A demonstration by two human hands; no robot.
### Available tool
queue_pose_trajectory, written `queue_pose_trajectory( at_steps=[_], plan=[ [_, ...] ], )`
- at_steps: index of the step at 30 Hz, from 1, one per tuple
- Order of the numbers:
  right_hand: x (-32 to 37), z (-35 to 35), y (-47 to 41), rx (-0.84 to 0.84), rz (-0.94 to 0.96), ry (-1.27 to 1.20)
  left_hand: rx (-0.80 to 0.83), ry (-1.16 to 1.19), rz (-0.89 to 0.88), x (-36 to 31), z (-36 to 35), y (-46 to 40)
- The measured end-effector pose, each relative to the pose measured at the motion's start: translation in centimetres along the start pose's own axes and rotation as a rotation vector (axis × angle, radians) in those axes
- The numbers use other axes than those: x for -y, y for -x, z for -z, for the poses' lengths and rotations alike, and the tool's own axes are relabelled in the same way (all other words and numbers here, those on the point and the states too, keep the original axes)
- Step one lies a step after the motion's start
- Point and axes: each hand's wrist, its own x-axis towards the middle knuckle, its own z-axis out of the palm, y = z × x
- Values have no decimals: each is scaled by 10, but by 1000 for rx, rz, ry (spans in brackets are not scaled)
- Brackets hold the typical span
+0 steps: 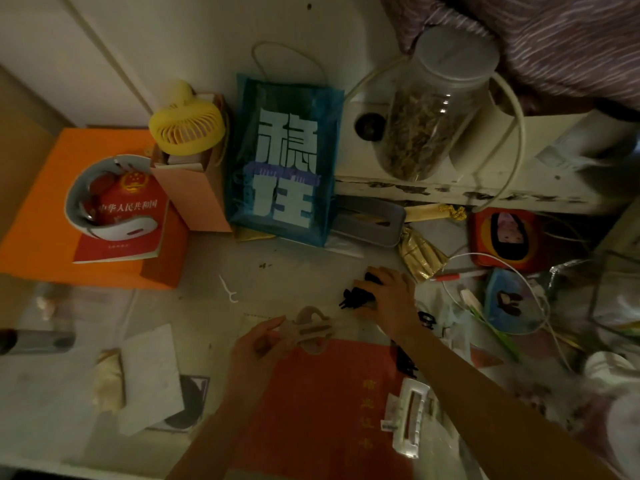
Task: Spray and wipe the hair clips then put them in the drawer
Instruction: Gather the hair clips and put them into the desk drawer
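My left hand (258,344) holds a translucent beige claw hair clip (313,330) by one end, just above a red booklet (318,410) on the desk. My right hand (389,299) reaches forward and rests over a black claw hair clip (356,296), its fingers curled on it. A white rectangular hair clip (410,415) lies on the red booklet's right edge, under my right forearm. Another black clip (405,362) shows partly beside that forearm. No spray bottle or drawer is clearly visible.
A blue tote bag (284,161), a yellow fan (187,128) in a pink box, and a clear jar (429,109) stand at the back. An orange box (45,216) with a red book sits left. Pouches and cables (502,271) crowd the right. White paper (150,375) lies front left.
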Motion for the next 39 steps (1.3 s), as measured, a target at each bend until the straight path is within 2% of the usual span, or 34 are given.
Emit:
queue_pose_trajectory(
  at_steps=[9,13,18,24,28,39],
  plan=[
    [17,-2,4,-212,-8,-219,-24,33,14,8,1,-2],
    [31,9,9,-270,-45,-416,-38,26,8,8,6,0],
    [49,38,17,-335,41,-627,-78,46,12,2,12,8],
    [75,68,34,-340,95,-633,-122,37,-29,-14,28,27],
    [94,74,52,-300,147,-613,-216,64,-9,-14,43,49],
    [187,36,94,-117,353,-592,-485,205,49,19,109,144]
  ],
)
